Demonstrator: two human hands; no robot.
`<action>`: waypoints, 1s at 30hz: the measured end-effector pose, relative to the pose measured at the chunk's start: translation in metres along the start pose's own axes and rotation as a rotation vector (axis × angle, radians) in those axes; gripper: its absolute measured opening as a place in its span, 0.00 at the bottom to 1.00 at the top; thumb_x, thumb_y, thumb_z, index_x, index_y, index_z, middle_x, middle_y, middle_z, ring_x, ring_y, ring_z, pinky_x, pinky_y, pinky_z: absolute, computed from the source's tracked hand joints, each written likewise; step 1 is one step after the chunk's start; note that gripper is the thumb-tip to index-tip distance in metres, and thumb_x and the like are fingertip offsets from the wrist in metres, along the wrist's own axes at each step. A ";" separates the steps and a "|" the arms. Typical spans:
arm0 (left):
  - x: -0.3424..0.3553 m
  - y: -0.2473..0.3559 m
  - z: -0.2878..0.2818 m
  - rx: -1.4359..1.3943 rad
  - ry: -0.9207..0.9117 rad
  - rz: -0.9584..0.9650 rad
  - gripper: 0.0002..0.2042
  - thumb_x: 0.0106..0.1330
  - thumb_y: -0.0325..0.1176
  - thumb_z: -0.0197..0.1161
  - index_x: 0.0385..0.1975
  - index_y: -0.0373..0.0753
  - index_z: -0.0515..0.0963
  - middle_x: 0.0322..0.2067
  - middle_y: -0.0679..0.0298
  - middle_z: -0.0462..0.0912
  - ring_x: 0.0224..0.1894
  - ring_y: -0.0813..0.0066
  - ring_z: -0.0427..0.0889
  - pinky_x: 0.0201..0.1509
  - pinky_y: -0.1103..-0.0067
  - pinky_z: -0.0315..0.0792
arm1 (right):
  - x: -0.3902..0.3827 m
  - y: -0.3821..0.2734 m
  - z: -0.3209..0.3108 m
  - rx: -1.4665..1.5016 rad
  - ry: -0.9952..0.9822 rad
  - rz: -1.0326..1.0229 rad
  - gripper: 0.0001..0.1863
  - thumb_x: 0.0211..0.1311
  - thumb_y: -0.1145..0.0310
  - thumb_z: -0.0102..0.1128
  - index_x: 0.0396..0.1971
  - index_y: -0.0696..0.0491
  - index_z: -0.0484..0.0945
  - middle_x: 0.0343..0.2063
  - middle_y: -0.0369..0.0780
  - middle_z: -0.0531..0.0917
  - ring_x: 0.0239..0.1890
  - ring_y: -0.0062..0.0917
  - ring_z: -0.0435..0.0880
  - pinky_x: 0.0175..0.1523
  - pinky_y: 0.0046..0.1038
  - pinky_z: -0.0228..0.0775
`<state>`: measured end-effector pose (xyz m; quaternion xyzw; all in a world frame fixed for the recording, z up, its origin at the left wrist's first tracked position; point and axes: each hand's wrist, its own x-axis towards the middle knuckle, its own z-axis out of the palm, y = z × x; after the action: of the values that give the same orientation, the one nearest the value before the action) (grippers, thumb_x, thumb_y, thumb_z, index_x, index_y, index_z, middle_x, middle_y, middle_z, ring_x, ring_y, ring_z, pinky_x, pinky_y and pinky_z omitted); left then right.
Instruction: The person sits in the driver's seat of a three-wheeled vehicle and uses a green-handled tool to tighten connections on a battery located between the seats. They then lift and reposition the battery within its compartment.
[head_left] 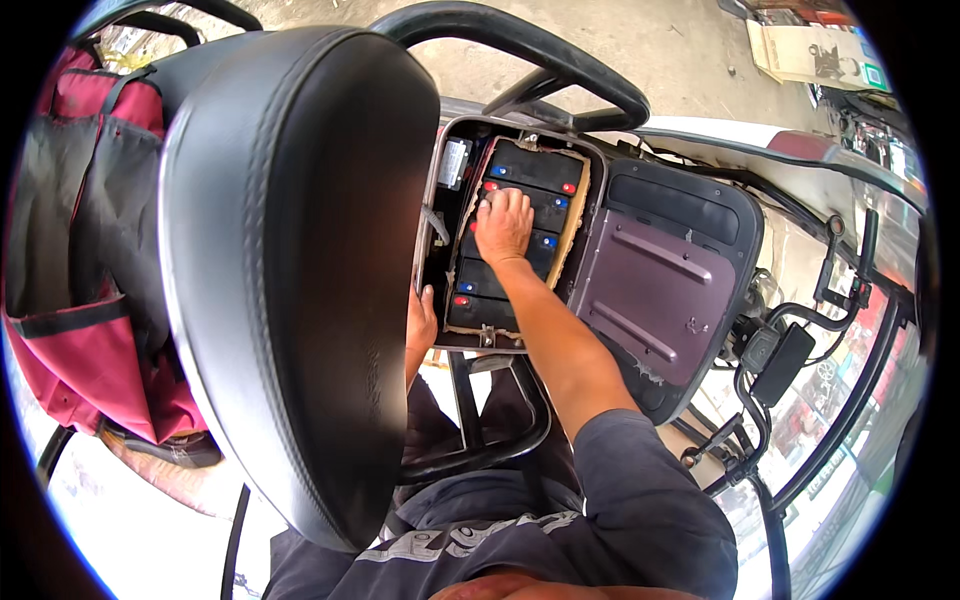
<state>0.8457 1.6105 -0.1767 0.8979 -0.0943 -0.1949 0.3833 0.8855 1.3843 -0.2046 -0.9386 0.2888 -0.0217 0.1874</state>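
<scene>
An open compartment (598,190) holds a row of several black batteries (535,172) with red and blue terminal caps. My right hand (505,222) lies over the middle batteries, its fingers bent and close together near a red cap. Whatever the fingertips pinch is hidden under them. At the compartment's near left corner is my left hand (422,320), by the rim. The upright black padded seat (320,240) covers part of that hand, so its grip does not show.
The compartment's lid (650,285) lies folded open to the right. Beyond it are handlebars (790,340) with a dark phone-like device. Black tube rails (520,40) curve behind and in front of the compartment. A red and black fabric cover (90,250) hangs at the left.
</scene>
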 end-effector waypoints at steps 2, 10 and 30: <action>-0.006 0.001 0.004 0.026 0.032 -0.014 0.21 0.72 0.23 0.54 0.64 0.32 0.66 0.55 0.43 0.75 0.57 0.42 0.75 0.64 0.62 0.67 | -0.003 0.020 -0.012 0.018 0.000 -0.041 0.09 0.65 0.63 0.59 0.40 0.51 0.75 0.42 0.43 0.75 0.49 0.41 0.73 0.55 0.43 0.63; 0.002 0.006 -0.004 -0.068 -0.066 -0.144 0.21 0.73 0.25 0.53 0.65 0.30 0.66 0.58 0.43 0.74 0.61 0.45 0.74 0.67 0.65 0.66 | -0.007 0.065 -0.022 -0.037 0.108 -0.040 0.08 0.61 0.64 0.62 0.37 0.49 0.76 0.40 0.42 0.76 0.47 0.42 0.74 0.53 0.44 0.64; 0.000 0.006 -0.001 -0.067 -0.068 -0.097 0.21 0.72 0.21 0.51 0.64 0.28 0.66 0.55 0.45 0.75 0.58 0.48 0.75 0.67 0.64 0.66 | 0.009 -0.003 0.013 0.097 0.047 -0.022 0.09 0.63 0.65 0.62 0.41 0.49 0.77 0.44 0.40 0.76 0.49 0.42 0.73 0.54 0.44 0.62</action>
<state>0.8461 1.6069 -0.1720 0.8809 -0.0569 -0.2469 0.3999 0.8964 1.3856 -0.2162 -0.9307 0.2814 -0.0599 0.2258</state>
